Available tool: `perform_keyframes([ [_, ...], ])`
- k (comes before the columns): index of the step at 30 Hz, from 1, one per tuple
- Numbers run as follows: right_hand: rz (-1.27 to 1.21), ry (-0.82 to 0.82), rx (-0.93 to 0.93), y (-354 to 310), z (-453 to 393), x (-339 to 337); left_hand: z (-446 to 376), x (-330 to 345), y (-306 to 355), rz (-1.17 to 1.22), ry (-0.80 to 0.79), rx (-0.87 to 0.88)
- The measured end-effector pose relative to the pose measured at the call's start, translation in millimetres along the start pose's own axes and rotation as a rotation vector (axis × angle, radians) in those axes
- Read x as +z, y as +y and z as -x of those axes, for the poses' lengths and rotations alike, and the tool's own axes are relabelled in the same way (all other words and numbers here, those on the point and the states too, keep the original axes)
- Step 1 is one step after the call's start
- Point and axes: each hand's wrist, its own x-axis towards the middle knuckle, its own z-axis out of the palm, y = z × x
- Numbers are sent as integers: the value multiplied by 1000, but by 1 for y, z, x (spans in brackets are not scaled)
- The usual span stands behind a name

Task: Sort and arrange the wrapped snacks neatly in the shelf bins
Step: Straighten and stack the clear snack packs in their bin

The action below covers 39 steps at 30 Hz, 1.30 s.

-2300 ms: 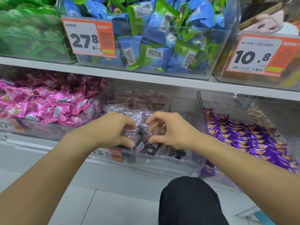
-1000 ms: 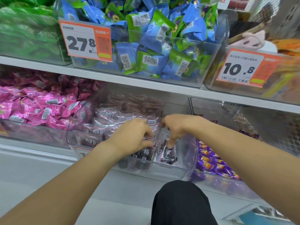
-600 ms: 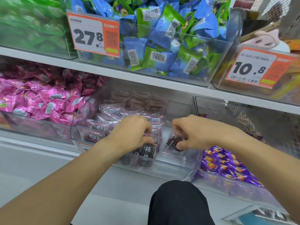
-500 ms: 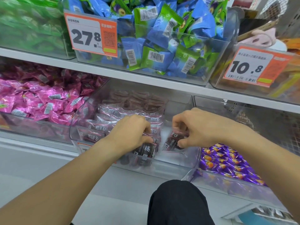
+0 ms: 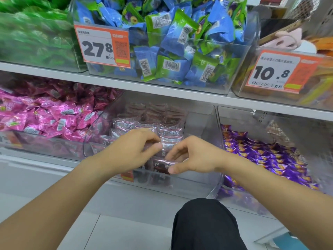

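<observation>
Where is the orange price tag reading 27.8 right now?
Head view, upper left: the orange price tag hangs on the front of the clear plastic bin of blue-and-green wrapped snacks.
</observation>
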Motion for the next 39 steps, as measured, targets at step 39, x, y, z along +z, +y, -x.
perform_keyframes([
  [39,337,242,-174,0,2,23,15,-2,-9,-76,-90,-13],
])
